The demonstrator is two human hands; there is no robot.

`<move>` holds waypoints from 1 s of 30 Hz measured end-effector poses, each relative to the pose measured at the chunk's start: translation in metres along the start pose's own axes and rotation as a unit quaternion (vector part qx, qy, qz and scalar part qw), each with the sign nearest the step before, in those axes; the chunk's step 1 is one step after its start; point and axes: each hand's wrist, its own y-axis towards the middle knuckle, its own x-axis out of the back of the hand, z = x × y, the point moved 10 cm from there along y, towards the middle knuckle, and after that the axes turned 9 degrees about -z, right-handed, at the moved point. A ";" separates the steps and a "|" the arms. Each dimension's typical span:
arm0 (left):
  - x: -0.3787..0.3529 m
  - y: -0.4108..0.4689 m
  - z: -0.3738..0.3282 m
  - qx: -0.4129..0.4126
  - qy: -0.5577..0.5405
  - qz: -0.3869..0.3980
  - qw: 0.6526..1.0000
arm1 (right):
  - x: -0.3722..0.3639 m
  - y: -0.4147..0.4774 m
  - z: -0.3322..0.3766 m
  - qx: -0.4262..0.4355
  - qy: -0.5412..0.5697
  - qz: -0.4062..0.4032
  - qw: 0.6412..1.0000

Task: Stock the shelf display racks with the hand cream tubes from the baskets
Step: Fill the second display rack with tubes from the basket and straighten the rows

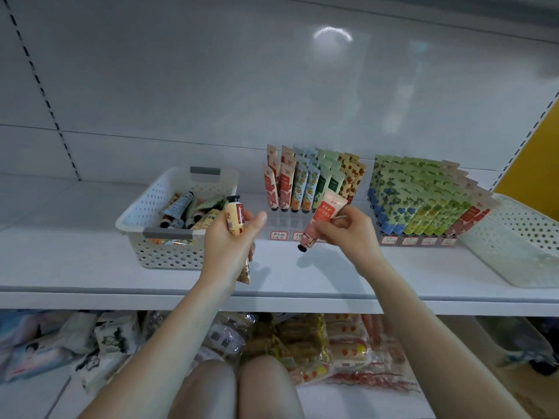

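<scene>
While the left hand (230, 237) grips a yellow tube (234, 217) with its black cap pointing up, the right hand (341, 234) pinches a pink tube (322, 217) by its middle, cap down and tilted toward the near left. Both hands hover above the white shelf (302, 276). On the left stands a white basket (169, 225) with loose tubes inside. Behind the hands, a clear rack (281, 234) holds upright tubes at its far side; a second rack (420, 204) at the right is full. An empty-looking basket (520, 246) lies far right.
</scene>
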 end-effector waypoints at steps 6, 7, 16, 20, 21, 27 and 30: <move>-0.001 -0.001 0.013 0.060 -0.018 0.030 0.998 | -0.004 0.038 0.004 0.034 -0.048 -0.049 0.997; -0.003 -0.002 0.017 0.085 -0.031 0.037 0.995 | -0.008 0.043 0.008 0.045 -0.059 -0.054 0.996; 0.000 -0.002 0.036 0.110 0.004 0.047 0.993 | -0.064 0.061 0.032 0.106 -0.102 -0.029 0.989; 0.002 0.003 0.040 0.107 0.009 0.045 0.993 | -0.086 0.060 0.033 0.129 -0.121 -0.013 0.984; 0.003 0.004 0.041 0.109 0.008 0.044 0.993 | -0.090 0.060 0.032 0.133 -0.124 -0.011 0.983; 0.002 0.008 0.043 0.103 0.006 0.049 0.993 | -0.100 0.066 0.036 0.152 -0.153 -0.008 0.976; 0.001 0.009 0.043 0.104 0.004 0.051 0.993 | -0.102 0.069 0.035 0.151 -0.172 -0.007 0.973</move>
